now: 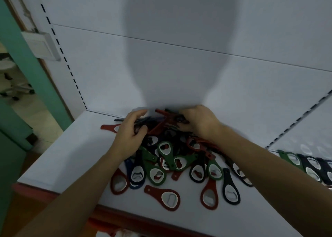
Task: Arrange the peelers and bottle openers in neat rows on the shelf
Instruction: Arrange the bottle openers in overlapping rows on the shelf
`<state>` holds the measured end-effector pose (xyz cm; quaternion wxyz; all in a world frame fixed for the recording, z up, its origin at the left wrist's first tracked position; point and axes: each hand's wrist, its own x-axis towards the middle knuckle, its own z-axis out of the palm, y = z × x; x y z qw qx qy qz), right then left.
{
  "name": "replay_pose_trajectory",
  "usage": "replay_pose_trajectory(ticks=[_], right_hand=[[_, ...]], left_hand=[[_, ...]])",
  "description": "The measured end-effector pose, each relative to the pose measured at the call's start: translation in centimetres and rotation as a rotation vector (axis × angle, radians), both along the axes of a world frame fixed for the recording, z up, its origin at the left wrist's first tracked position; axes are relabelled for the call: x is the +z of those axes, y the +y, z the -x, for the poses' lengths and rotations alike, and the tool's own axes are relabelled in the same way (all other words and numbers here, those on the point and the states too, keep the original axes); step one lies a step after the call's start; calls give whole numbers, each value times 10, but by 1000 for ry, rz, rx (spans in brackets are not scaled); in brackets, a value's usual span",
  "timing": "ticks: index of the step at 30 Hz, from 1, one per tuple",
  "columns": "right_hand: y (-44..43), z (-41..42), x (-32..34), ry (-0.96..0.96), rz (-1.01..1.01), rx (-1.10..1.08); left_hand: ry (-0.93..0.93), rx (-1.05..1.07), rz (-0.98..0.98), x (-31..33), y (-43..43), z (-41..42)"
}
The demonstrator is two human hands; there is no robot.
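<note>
Head view: back of pile (162,129) blurred, peelers hard to make out; left hand (128,132) curled round dark pieces (143,120); right hand (199,123) fingers hidden, grip impossible to tell; red, green, black bottle openers (166,157) heaped on white shelf (71,156).

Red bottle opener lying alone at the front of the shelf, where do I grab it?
Probably pinch the flat red bottle opener by its narrow tail, coming from the front-left. It lies flat on the white shelf, apart from the pile of openers, tail pointing left, so fingers can likely close across its slim sides.
</note>
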<state>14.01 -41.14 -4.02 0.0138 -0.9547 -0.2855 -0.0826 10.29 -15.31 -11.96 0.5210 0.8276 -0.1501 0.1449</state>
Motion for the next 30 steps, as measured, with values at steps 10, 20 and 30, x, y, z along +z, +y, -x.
replay_pose_trajectory(ticks=[10,20,30], right_hand=[[-40,28,23,139,-891,-140],[-90,51,9,308,-990,-255],[-111,69,-12,268,-1074,-413]], left_hand=[[89,-60,508,57,-77,1],[307,-268,152,70,-112,-13],[476,-36,429,53,-135,14]])
